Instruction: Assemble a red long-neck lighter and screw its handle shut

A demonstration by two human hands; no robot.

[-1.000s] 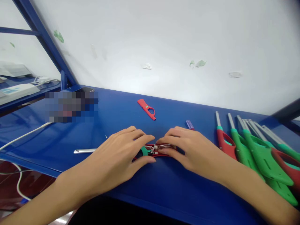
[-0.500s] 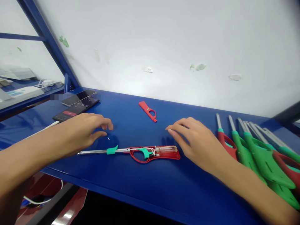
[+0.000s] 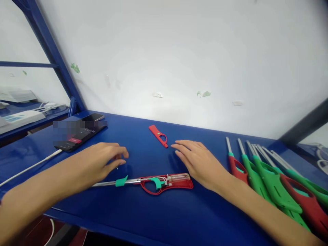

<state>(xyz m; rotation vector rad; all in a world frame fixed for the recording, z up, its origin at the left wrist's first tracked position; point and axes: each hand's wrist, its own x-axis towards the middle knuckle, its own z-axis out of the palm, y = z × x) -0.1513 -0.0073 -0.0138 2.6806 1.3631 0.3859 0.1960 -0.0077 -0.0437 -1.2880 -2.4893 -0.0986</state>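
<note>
On the blue tabletop lies an opened gas lighter (image 3: 166, 184), its red half-shell showing a clear fuel tank, white wires and a green trigger. A green collar (image 3: 121, 181) sits around its metal tube. Farther back rests the loose red shell half (image 3: 158, 136), with a finger loop. My left hand (image 3: 109, 159) hovers above the tube's end with curled fingers, thumb apart, and holds nothing. A tiny white piece (image 3: 117, 167) shows just beneath its thumb. My right hand (image 3: 198, 160) is empty, fingers stretched toward the loose shell half without touching it.
Several assembled red and green lighters (image 3: 271, 181) are piled at the right. Two phones, one a black phone (image 3: 84, 135) with a white cable (image 3: 30, 167), lie at the back left. A white wall (image 3: 164, 61) closes off the back; a blue frame post (image 3: 55, 58) rises at the left.
The view has tilted up, so the table sits lower in the picture. My right hand is closer to the loose shell half; my left has shifted slightly right. Both remain empty.
</note>
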